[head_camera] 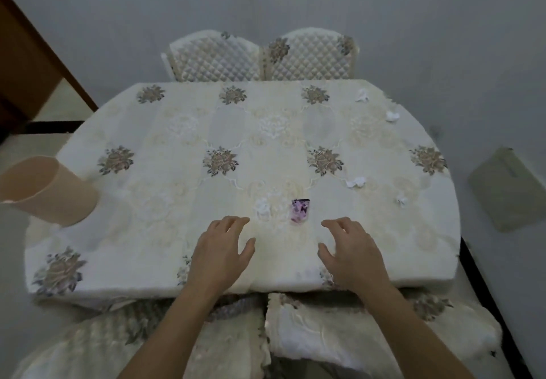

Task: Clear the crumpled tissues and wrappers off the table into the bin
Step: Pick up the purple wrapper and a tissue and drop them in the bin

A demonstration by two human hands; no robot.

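Tissues scattered on table; both hands empty, purple wrapper between.

wrapper mid-table | tissues right | bin, seemingly, left edge

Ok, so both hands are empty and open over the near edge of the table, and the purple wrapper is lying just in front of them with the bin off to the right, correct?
Not quite: the head view shows the bin at the table's left edge, not the right. The rest holds: left hand and right hand are open and empty, purple wrapper just beyond them.
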